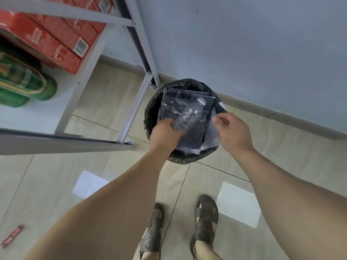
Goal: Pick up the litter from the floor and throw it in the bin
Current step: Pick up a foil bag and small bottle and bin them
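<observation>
Clamped in the left hand [165, 132]: the base end of a crushed clear plastic bottle [187, 115], fingers curled round it from the near side. Bottle's long axis running up and away from that grip, toward the far right, capped neck as the farthest end. Directly beneath the grip and the bottle: grey plastic packaging [189, 102] with dark printed characters, standing in the mouth of the bin [150, 109], black liner folded over the rim. Hard to tell whether the same hand also pinches the packaging's near edge or merely presses against it.

Just across the bottle, on the other side: the right hand [232, 128], loosely part-open, thumb and forefinger apart, holding nothing visible, poised above the pale plastic sheet at the bin's near-right rim. Of the two, the left clearly the one in contact; the right close enough to push things down.

Probably only a release needed now, bottle already over the opening, though tilted across the packaging and so liable to lie on top rather than sink.

Well behind the grip, far to the near left on the tiled floor: a small red wrapper [12, 236], likely the remaining litter. Also beside the bin on the left: a grey metal shelf frame [137, 102].
</observation>
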